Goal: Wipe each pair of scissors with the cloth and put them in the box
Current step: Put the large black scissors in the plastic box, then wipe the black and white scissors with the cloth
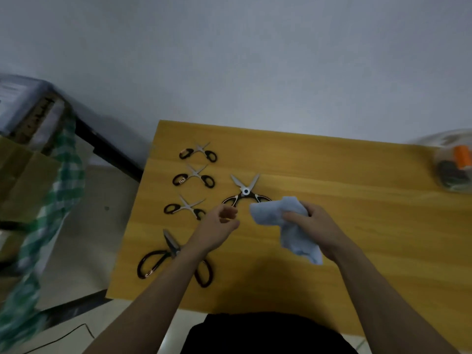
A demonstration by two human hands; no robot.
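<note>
Yellow table [332, 175] holds 5 open scissors [245, 191].

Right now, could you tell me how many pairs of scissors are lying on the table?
5. Three small pairs form a column at the left: far, middle, near. A kitchen pair lies centrally, and a large pair sits nearest, partly under the left forearm.

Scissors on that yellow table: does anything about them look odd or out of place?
Nothing looks damaged or spilled. All five pairs lie with blades spread open on the yellow wooden table, and the large black-handled scissors near the front edge are partly hidden under the left forearm.
</note>
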